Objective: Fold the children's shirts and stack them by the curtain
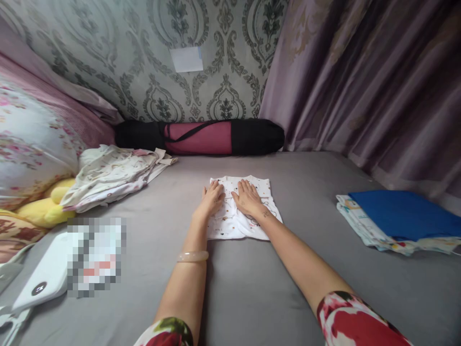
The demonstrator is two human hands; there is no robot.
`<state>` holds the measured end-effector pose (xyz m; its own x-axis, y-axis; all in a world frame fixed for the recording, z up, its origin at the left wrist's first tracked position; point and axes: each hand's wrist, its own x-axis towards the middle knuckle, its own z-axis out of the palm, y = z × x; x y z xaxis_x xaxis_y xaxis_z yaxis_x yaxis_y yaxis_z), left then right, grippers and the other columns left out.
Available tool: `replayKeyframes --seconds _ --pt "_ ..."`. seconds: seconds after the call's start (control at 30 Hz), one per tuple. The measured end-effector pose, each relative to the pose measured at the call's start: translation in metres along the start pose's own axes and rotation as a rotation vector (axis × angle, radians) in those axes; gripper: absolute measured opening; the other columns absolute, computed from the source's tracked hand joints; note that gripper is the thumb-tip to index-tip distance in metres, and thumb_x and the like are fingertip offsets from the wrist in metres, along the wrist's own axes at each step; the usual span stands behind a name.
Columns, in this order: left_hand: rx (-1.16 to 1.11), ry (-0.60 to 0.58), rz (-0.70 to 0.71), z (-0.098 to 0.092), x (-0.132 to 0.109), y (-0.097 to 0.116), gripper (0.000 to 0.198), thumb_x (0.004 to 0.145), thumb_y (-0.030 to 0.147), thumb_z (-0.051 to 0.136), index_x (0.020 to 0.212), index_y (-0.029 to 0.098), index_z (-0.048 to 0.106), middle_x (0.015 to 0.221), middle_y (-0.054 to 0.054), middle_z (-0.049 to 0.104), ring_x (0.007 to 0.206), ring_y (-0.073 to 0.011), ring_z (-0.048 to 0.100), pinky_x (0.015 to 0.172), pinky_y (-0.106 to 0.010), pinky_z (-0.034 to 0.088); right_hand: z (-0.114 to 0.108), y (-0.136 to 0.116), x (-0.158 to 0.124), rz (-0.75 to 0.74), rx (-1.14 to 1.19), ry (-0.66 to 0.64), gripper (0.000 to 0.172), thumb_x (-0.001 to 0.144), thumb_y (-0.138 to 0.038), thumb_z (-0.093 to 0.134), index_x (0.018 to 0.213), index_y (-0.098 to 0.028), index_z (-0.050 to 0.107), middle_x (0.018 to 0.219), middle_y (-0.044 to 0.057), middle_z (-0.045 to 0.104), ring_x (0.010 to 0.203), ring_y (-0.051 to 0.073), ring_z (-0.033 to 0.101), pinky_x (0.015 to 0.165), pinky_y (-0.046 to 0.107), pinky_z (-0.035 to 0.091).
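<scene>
A white printed garment point(230, 226) lies folded into a rough square on the grey sheet point(252, 288). Both palms are pressed down on it. My left hand point(212, 198) rests flat along its left edge, fingers pointing away from me. Over the upper middle lies my right hand point(248, 197), its fingers stretched out and the thumb apart. Neither hand grips the cloth. Small brown and dark motifs and a line drawing show on the fabric, partly covered by my right hand and wrist.
Folded clothes topped by a blue piece point(399, 211) lie at the right. Loose pale clothes point(111, 173), a yellow plush point(46, 209), and a white device point(50, 269) beside a blurred item are at the left. A black and maroon bag point(201, 138) lies along the wall.
</scene>
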<state>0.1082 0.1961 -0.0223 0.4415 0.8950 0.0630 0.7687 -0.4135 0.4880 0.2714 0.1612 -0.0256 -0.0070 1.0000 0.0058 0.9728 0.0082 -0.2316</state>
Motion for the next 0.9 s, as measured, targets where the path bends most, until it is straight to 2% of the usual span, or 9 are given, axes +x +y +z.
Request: replayKeyframes --seconds 0.13,0.27,0.43,0.63,0.77,0.83,0.9 --pt "-0.018 0.015 -0.002 0.001 -0.001 0.000 0.035 0.091 0.023 0.042 0.124 0.018 0.052 0.149 -0.017 0.037 0.144 -0.0322 0.023 0.113 -0.063 0.015 0.000 0.002 0.002 0.002 0.025 -0.012 0.071 0.098 -0.047 0.019 0.150 0.002 0.023 0.158 0.017 0.018 0.147 0.026 0.010 0.118 0.039 0.005" --pt "-0.020 0.029 -0.005 0.002 0.001 -0.002 0.034 0.090 0.023 0.044 0.122 0.020 0.052 0.147 -0.016 0.039 0.142 -0.0319 0.026 0.112 -0.063 0.016 -0.011 0.006 0.006 0.015 0.072 -0.095 0.072 0.098 -0.049 0.014 0.150 -0.001 0.024 0.159 0.016 0.016 0.147 0.025 0.009 0.118 0.039 0.006" --pt "-0.021 0.017 0.024 0.003 0.001 0.000 0.029 0.089 0.025 0.045 0.117 0.021 0.053 0.140 -0.014 0.045 0.139 -0.0295 0.030 0.113 -0.061 0.015 -0.012 0.019 0.011 0.123 0.024 -0.018 0.067 0.098 -0.041 0.015 0.151 0.000 0.021 0.159 0.016 0.014 0.147 0.025 0.007 0.118 0.039 0.004" --pt "-0.033 0.007 0.011 0.001 -0.001 0.000 0.031 0.089 0.025 0.047 0.119 0.020 0.053 0.143 -0.015 0.042 0.142 -0.0293 0.025 0.114 -0.061 0.012 -0.009 0.028 0.015 0.124 0.010 -0.065 0.065 0.098 -0.040 0.018 0.151 -0.002 0.021 0.159 0.016 0.014 0.147 0.025 0.009 0.118 0.041 0.007" --pt "-0.071 0.003 0.000 0.001 0.002 -0.003 0.035 0.089 0.027 0.048 0.124 0.020 0.051 0.148 -0.014 0.039 0.143 -0.0281 0.025 0.115 -0.058 0.011 -0.012 0.039 0.016 0.213 -0.044 0.020 0.066 0.099 -0.041 0.018 0.150 0.001 0.022 0.158 0.019 0.016 0.147 0.027 0.008 0.117 0.045 0.004" --pt "-0.101 0.032 -0.034 -0.001 0.004 -0.006 0.039 0.089 0.027 0.048 0.127 0.020 0.051 0.150 -0.014 0.038 0.143 -0.0280 0.027 0.115 -0.057 0.014 -0.012 0.044 0.016 0.235 -0.060 0.021 0.067 0.099 -0.042 0.017 0.148 0.002 0.025 0.157 0.020 0.019 0.146 0.028 0.011 0.117 0.044 0.004" --pt "-0.128 0.082 -0.066 -0.005 0.006 -0.010 0.040 0.089 0.025 0.046 0.128 0.019 0.052 0.148 -0.014 0.042 0.140 -0.0266 0.034 0.115 -0.050 0.022 -0.014 0.044 0.016 0.249 -0.053 -0.006 0.068 0.099 -0.043 0.018 0.148 0.003 0.027 0.156 0.021 0.022 0.146 0.029 0.014 0.117 0.045 0.006"
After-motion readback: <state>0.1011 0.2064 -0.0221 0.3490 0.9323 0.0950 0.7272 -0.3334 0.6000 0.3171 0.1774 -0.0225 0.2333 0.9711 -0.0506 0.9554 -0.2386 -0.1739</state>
